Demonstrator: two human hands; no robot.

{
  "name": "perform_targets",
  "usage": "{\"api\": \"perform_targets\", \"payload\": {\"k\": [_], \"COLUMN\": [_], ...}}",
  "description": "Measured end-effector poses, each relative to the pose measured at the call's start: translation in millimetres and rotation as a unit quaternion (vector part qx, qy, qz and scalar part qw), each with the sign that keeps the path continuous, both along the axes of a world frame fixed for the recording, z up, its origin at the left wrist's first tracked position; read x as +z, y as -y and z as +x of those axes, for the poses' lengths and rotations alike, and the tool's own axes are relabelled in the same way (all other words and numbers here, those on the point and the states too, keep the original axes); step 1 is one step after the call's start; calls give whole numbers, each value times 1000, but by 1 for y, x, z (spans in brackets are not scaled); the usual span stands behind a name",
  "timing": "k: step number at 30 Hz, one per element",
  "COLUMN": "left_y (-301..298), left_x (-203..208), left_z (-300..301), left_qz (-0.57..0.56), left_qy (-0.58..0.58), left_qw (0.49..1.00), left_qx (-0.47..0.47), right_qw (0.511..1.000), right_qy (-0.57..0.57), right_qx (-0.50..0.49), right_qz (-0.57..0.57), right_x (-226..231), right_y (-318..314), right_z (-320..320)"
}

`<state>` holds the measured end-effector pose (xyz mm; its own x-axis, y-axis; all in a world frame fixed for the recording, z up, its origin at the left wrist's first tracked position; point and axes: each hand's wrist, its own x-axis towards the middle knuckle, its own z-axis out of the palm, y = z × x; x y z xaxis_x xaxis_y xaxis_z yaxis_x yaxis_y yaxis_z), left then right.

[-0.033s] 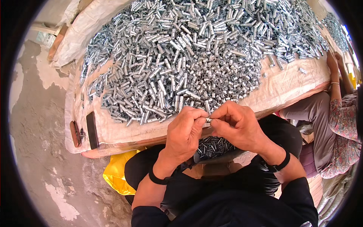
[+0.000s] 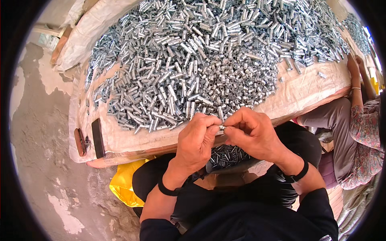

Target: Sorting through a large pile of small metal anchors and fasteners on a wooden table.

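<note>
One left hand [image 2: 196, 140] and one right hand [image 2: 254, 134] have one small metal piece [image 2: 221, 127] between them — and the wrists bear two black wristbands [image 2: 168, 190]. There are one flat black object [image 2: 97, 138], one brown case [image 2: 80, 142], one yellow bag [image 2: 128, 182], one dark container [image 2: 233, 168] and one co-worker [image 2: 366, 134]. The silver tubes [image 2: 161, 60] and short rings [image 2: 237, 82] — hundreds, surely — are too many to count.

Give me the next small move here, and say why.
Perhaps a slight push of the right hand toward the left hand: they meet close together, and both appear to pinch one small metal piece, which their grip partly hides.
</note>
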<state>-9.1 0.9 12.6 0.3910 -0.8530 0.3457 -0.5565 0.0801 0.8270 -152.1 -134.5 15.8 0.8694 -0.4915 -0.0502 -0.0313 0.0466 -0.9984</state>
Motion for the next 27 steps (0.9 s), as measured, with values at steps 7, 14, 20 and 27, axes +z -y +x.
{"api": "perform_targets", "payload": {"k": [7,14,20,27], "left_y": [0,-2,-5,7], "left_x": [-7,2,-5,19], "left_z": [-1,-5,-17,-13], "left_qz": [-18,80,91,163], "left_qy": [23,85,168,262], "left_qw": [1000,989,973,949], "left_qx": [-10,-89,-129,-66], "right_qw": [1000,989,953,857], "right_qy": [3,-15,-50,-59], "right_qx": [-1,119,-67,-20], "right_qz": [13,-87,-292,-511], "right_x": [-6,11,-3,-24], "right_y": [-3,19,44,35], "right_z": [-2,-10,-5,-3]}}
